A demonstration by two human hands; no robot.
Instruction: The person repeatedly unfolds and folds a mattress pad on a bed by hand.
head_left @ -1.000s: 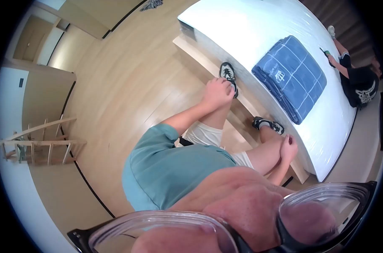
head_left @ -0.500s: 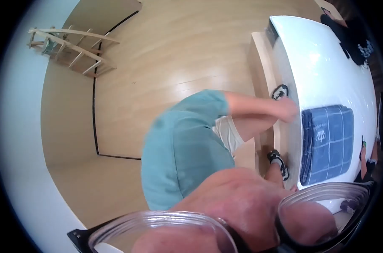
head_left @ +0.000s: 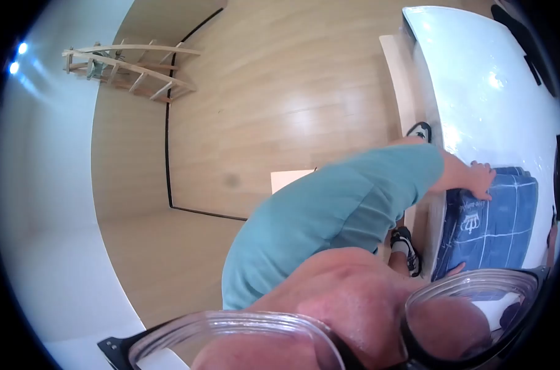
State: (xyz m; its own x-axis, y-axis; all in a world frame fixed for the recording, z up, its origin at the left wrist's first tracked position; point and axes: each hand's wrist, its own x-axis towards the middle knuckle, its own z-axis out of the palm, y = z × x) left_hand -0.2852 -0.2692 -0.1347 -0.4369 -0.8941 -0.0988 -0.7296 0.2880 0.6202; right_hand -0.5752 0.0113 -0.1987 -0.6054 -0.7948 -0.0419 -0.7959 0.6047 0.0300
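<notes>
A folded blue checked blanket (head_left: 508, 213) with a white crown print lies on the white plastic-covered mattress (head_left: 489, 80). Spread over the blanket's upper edge, my left hand (head_left: 480, 179) touches it with its fingers apart. Of my right hand (head_left: 457, 269), only a stretched finger or thumb shows at the blanket's lower near edge; the rest is hidden behind the glasses and my face. Neither hand is seen lifting the blanket.
My shoes (head_left: 405, 250) are beside the mattress, near a pale wooden ledge (head_left: 398, 80). A wooden rack (head_left: 135, 66) stands by the wall at upper left. A person's dark clothing (head_left: 517, 31) shows at upper right, past the mattress.
My left hand has moved from my knee across to the blanket, and my right hand has come to its lower edge. The view has turned, and my body leans toward the mattress.
</notes>
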